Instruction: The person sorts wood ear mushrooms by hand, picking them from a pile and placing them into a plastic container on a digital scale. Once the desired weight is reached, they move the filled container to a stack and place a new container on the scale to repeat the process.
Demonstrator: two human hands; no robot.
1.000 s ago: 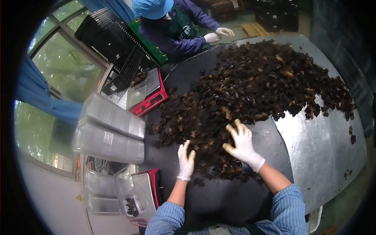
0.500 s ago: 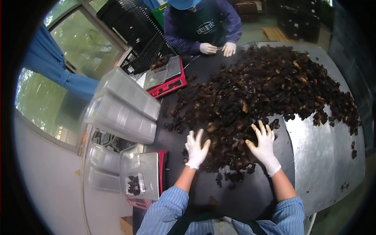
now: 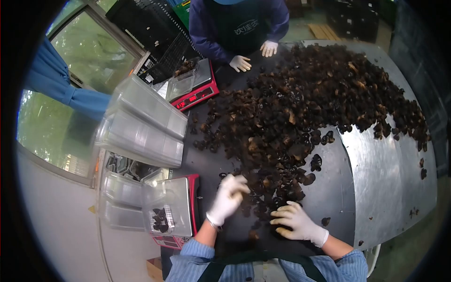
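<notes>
A large heap of dark brown wood ear mushrooms (image 3: pixel 300 108) spreads over the table, with a narrower tongue of them reaching towards me. My left hand (image 3: pixel 227 199), in a white glove, is at the left side of this tongue. Its fingers are curled and slightly blurred, and what they hold, if anything, is hidden. My right hand (image 3: pixel 298 223), gloved too, lies low at the near edge of the mushrooms. Its fingers are stretched out and apart, pointing left, with the tips beside the nearest pieces.
At left, a red scale (image 3: pixel 193 207) bears a clear plastic box (image 3: pixel 161 220) with a few mushrooms. Tall stacks of clear containers (image 3: pixel 141 127) stand behind it. Another red scale (image 3: pixel 195 96) is farther back. Across the table stands a co-worker (image 3: pixel 239 28), gloved hands at the table.
My right hand has come down towards me and turned left. My left hand has curled its fingers and lowered. Mushrooms have shifted nearer to me. The co-worker's hands have moved apart.
</notes>
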